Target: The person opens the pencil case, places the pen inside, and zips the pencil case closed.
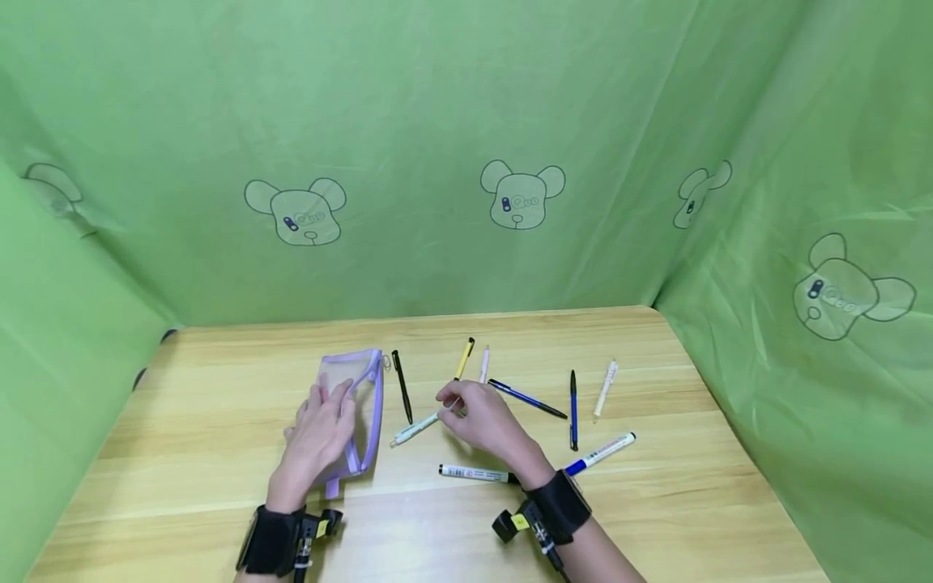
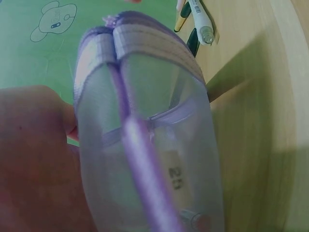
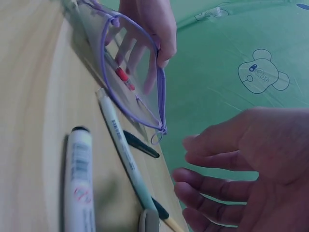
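My left hand [image 1: 321, 425] grips a translucent pencil case [image 3: 96, 29] with purple zip edging. In the right wrist view its thumb lies at the zip edge, and its fingers show through the mesh. The case's mouth gapes toward the right, and a pen with a red part [image 3: 124, 77] shows inside. My right hand [image 1: 484, 417] hovers over a pale green pen [image 1: 415, 429] on the table. Its fingers [image 3: 212, 181] are loosely bent and hold nothing. Just right of the case lies a black pen [image 1: 402, 387].
Whiteboard markers lie near my right wrist, one with a black cap [image 1: 477, 474] and one with a blue cap [image 1: 601, 453]. Beyond are a yellow pen [image 1: 464, 359], blue pens [image 1: 528, 398] and white pens [image 1: 606, 389]. Green curtains [image 1: 437, 275] surround the wooden table [image 1: 678, 478].
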`<state>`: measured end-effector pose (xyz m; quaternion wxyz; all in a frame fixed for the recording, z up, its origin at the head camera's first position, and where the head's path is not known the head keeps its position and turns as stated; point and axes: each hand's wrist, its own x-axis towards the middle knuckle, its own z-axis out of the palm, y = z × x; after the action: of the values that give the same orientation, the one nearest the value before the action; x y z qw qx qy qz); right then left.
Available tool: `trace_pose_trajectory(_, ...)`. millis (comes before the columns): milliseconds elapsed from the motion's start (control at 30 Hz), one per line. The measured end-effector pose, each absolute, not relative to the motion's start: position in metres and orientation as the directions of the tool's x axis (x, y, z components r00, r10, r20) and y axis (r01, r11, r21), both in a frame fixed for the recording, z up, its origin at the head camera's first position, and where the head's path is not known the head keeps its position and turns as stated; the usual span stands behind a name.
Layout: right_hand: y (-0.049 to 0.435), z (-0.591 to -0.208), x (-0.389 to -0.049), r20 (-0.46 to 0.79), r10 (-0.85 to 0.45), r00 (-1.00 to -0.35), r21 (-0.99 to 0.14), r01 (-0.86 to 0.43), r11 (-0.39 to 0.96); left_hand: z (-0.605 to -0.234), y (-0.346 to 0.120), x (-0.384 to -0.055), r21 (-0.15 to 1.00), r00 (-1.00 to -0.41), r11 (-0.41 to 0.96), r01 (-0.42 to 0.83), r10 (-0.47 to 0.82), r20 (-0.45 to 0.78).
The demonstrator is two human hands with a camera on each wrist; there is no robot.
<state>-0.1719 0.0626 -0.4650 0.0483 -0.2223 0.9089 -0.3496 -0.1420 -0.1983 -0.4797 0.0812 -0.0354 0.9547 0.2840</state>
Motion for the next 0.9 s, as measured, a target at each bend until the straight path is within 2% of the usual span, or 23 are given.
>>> trace_pose_trajectory(367,0.089,-0.482,-0.153,0.049,-0.505,-0.862,-0.657,-0.409,0.634,-0.478,-0.199,-0.142,0.544,-0.983,0.830,-0.122,-0.026,-0.180)
trace_pose_trajectory(900,0.111,-0.490,-0.132,-0.014,-0.564,-0.826,-0.578,-0.454,0.678,-0.477,-0.202,-0.142,0.575,-0.980,0.807,-0.137,-0.026,-0.198)
